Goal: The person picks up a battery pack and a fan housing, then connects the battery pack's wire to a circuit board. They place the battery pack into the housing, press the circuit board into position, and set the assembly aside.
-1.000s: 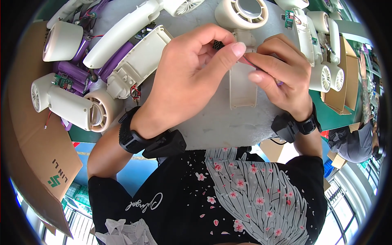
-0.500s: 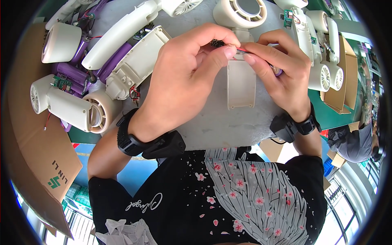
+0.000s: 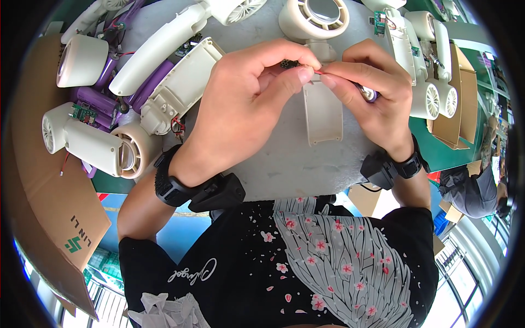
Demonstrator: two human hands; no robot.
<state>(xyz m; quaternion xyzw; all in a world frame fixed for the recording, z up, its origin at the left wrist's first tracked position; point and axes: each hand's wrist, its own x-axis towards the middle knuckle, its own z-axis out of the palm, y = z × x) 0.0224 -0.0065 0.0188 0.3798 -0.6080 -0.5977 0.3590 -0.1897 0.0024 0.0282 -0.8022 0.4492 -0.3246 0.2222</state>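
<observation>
My left hand (image 3: 238, 106) and my right hand (image 3: 377, 90) meet fingertip to fingertip over a white handheld fan. Each pinches a thin red wire (image 3: 318, 72) between thumb and forefinger; its ends are hidden. Behind the left fingers peeks a dark circuit board (image 3: 288, 64). Under the right hand shows the end of a purple battery cell (image 3: 369, 94); whether those fingers also hold it, I cannot tell. The fan's round head (image 3: 314, 19) lies beyond my hands, and its hollow handle shell (image 3: 324, 115) points toward me.
Several white fan parts (image 3: 158, 52), purple cells (image 3: 98, 101) and a green board (image 3: 83, 113) crowd the left of the grey work surface (image 3: 273, 169). More fans (image 3: 426, 98) lie on the right, before a cardboard box (image 3: 454, 104). A large carton (image 3: 49, 191) stands at far left.
The fan's head has shifted slightly left, and its handle is a little more tilted. Both hands have edged slightly, still pinching at the wire. More of the purple cell's end shows.
</observation>
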